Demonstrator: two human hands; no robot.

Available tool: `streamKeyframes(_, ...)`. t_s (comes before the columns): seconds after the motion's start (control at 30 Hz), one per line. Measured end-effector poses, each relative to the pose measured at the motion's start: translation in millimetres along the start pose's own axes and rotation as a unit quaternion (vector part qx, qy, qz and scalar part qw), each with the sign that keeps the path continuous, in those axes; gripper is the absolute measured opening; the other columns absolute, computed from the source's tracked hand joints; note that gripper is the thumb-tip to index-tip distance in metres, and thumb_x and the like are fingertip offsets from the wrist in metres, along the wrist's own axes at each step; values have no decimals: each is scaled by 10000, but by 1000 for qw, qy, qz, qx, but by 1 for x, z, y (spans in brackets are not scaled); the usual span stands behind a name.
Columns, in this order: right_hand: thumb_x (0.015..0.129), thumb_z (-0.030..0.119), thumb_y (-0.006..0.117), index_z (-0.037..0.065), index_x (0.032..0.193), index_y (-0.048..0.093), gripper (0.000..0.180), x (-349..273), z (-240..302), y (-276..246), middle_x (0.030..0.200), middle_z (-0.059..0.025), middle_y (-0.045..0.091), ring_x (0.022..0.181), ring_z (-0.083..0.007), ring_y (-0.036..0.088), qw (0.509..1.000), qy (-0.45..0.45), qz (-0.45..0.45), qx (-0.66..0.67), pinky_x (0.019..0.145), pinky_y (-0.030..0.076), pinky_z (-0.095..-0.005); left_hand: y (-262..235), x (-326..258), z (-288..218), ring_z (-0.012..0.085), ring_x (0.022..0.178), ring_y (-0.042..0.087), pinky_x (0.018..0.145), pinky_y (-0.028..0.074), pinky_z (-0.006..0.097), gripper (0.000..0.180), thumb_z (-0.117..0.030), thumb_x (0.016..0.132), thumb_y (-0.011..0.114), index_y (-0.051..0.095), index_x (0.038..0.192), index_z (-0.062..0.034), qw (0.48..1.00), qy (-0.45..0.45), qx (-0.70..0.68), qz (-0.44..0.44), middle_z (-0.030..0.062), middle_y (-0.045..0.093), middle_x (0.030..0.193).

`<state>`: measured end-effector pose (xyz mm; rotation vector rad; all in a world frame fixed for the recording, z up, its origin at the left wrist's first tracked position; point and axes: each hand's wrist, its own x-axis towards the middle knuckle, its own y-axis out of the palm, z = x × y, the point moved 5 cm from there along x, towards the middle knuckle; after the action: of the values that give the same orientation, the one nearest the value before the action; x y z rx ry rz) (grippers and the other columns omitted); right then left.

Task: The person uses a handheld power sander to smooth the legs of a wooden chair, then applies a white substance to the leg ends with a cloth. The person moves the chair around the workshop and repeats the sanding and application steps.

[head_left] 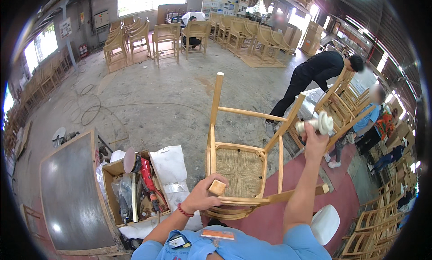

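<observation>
A light wooden chair (252,147) with a woven rush seat lies tipped on its back in front of me, legs pointing away. My left hand (204,195) grips the end of one chair leg near the seat's lower left corner. My right hand (315,141) is raised at the right, closed around a pale cream tool or roll (317,123) held next to the upper right chair leg.
A cardboard box (110,170) of tools with a red power tool stands at my left, beside a dark board (72,188) and a white sack (168,168). A person in black (315,73) bends over stacked chairs at right. More chairs fill the back. A red mat (270,215) lies underfoot.
</observation>
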<state>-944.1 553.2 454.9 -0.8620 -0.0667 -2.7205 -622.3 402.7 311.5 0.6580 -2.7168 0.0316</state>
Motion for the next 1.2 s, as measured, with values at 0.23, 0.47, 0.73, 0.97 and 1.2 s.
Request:
streamKeyframes(0.23,777,201,765,18,1014,682,311,175,-102,-3,839,-85,693,716,-223,650,979,-95,-155,-89,681,518,-370,4,10,6,197,863,616,799,489,316,793,-756,904,424,619,898,12,988,-49,-146,3,111,649,886)
streamKeyframes(0.47,710,312,765,0,1050,697,467,267,-149,-9,1014,-215,723,965,-357,700,961,-26,-68,-266,839,533,-420,1,15,9,232,762,591,714,483,342,1017,-911,798,219,593,846,33,987,-78,-120,79,149,621,832)
streamKeyframes(0.73,732,302,743,2,1085,688,467,295,-185,11,1031,-232,714,1013,-374,682,914,0,18,-405,890,524,-434,8,20,-2,261,669,565,755,421,386,923,-831,882,217,598,798,5,988,-95,-113,49,148,618,719)
streamKeyframes(0.97,728,312,750,1,1072,696,467,294,-196,-2,1000,-223,723,978,-348,699,952,23,46,-301,854,529,-427,7,23,-3,261,672,560,754,414,389,876,-754,948,227,605,789,20,987,-82,-121,61,164,624,737)
streamKeyframes(1.2,749,316,741,18,1040,711,418,291,-207,-3,965,-212,729,944,-358,703,950,34,78,-300,846,532,-437,7,23,-3,261,670,556,722,425,379,880,-744,957,213,605,776,23,988,-72,-116,66,172,622,735)
